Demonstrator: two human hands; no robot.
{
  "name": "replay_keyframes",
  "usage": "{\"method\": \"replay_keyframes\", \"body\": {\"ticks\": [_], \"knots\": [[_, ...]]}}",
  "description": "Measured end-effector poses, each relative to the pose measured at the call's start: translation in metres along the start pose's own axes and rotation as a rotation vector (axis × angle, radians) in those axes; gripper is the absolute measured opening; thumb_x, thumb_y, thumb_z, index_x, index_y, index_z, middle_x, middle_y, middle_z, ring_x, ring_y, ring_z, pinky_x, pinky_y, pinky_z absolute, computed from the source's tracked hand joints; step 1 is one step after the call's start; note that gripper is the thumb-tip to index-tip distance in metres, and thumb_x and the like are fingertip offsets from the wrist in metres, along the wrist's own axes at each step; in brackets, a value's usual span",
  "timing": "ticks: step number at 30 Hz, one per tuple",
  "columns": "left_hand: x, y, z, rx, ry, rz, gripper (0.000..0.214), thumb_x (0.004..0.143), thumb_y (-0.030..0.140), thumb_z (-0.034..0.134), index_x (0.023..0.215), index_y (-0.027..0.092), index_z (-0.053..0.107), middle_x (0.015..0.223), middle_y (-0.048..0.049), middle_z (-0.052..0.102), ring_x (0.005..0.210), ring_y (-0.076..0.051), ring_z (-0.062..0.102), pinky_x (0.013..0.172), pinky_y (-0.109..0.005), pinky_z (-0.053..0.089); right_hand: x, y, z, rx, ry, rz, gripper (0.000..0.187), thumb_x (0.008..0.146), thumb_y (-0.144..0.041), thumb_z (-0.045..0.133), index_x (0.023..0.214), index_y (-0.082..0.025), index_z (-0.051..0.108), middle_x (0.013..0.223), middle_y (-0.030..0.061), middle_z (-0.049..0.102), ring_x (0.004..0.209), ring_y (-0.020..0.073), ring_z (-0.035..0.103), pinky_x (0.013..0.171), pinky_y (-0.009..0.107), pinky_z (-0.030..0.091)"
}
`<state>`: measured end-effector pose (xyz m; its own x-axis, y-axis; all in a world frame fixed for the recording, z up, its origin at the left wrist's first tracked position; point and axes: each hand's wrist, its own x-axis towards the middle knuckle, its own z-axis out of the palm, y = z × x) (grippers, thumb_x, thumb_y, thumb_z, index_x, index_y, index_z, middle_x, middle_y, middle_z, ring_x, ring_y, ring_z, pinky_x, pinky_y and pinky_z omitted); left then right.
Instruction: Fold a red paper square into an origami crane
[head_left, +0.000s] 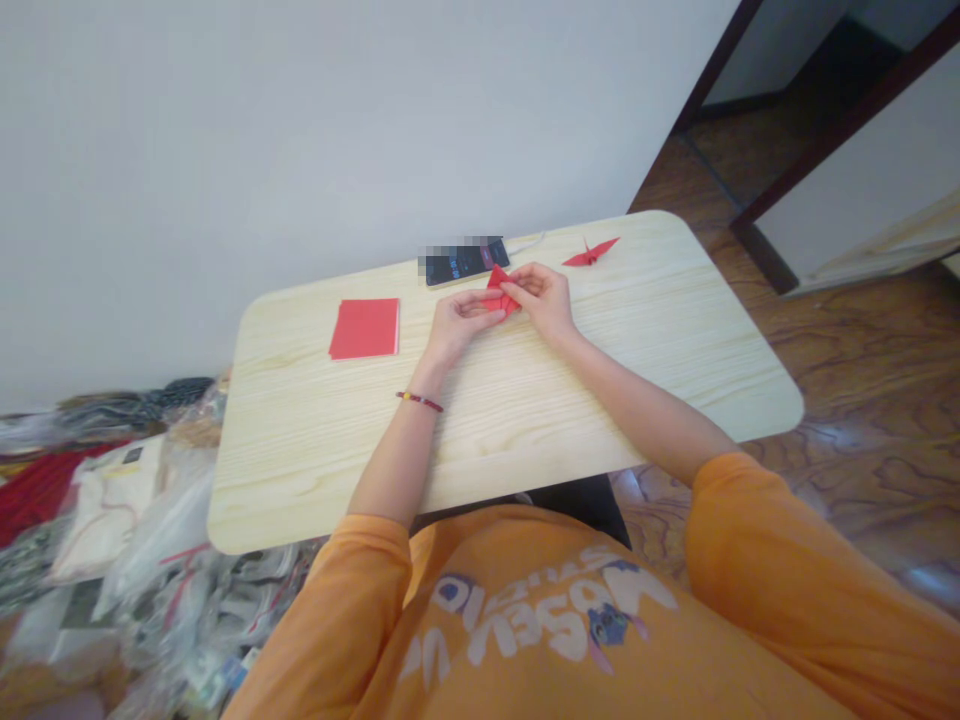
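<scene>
My left hand (456, 324) and my right hand (538, 298) meet above the middle of the light wooden table (420, 440), pinching a partly folded piece of red origami paper (501, 293) between their fingers. Part of that paper is hidden by my fingers. To the left lies a neat stack of red paper squares (364, 328). A finished red origami crane (591, 254) rests near the far edge, beyond my right hand. Just past my hands lies a black phone (465, 262), partly blurred out.
A white cable (529, 243) runs from the phone along the table's far edge, and a white wall (315, 140) stands behind. Bags and cloth (112, 510) are heaped on the floor to the left. A wooden floor (847, 400) spreads right, toward a doorway (780, 110).
</scene>
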<state>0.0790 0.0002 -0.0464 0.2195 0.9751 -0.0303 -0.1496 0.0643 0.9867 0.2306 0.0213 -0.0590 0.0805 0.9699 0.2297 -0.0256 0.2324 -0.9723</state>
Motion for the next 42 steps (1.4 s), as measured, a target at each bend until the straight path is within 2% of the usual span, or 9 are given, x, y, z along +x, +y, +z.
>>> {"method": "replay_keyframes", "body": {"ticks": [17, 31, 38, 42], "knots": [[0.0007, -0.0006, -0.0023, -0.025, -0.001, -0.048, 0.047, 0.048, 0.027, 0.088, 0.091, 0.016, 0.073, 0.082, -0.0050, 0.075, 0.080, -0.020, 0.071, 0.090, -0.042, 0.053, -0.0024, -0.0050, 0.0007, 0.054, 0.001, 0.060, 0.016, 0.066, -0.024, 0.076, 0.075, -0.019, 0.063, 0.074, 0.0001, 0.067, 0.070, 0.0136, 0.063, 0.069, 0.028, 0.054], [0.0001, 0.0015, 0.0004, 0.018, 0.032, -0.011, 0.052, 0.046, 0.025, 0.087, 0.094, 0.016, 0.068, 0.078, -0.0029, 0.074, 0.075, -0.017, 0.069, 0.080, -0.034, 0.054, -0.0008, 0.0009, -0.0016, 0.042, -0.021, 0.085, 0.032, 0.061, -0.041, 0.079, 0.076, -0.019, 0.062, 0.075, 0.0009, 0.068, 0.071, 0.0155, 0.064, 0.066, 0.029, 0.054], [-0.0001, 0.0016, 0.0002, 0.065, 0.072, 0.005, 0.056, 0.045, 0.027, 0.087, 0.097, 0.016, 0.067, 0.077, -0.0031, 0.073, 0.074, -0.017, 0.069, 0.076, -0.031, 0.053, -0.0004, -0.0013, -0.0014, 0.137, -0.055, 0.187, 0.033, 0.057, -0.040, 0.080, 0.075, -0.019, 0.062, 0.068, -0.0014, 0.066, 0.059, 0.0117, 0.059, 0.053, 0.023, 0.047], [-0.0006, 0.0020, -0.0006, 0.071, 0.090, 0.003, 0.058, 0.047, 0.027, 0.086, 0.100, 0.015, 0.067, 0.078, -0.0044, 0.073, 0.074, -0.018, 0.069, 0.076, -0.031, 0.053, 0.0003, -0.0015, -0.0023, 0.156, -0.086, 0.229, 0.033, 0.057, -0.039, 0.079, 0.077, -0.019, 0.061, 0.067, -0.0019, 0.066, 0.057, 0.0112, 0.058, 0.053, 0.023, 0.046]]}}
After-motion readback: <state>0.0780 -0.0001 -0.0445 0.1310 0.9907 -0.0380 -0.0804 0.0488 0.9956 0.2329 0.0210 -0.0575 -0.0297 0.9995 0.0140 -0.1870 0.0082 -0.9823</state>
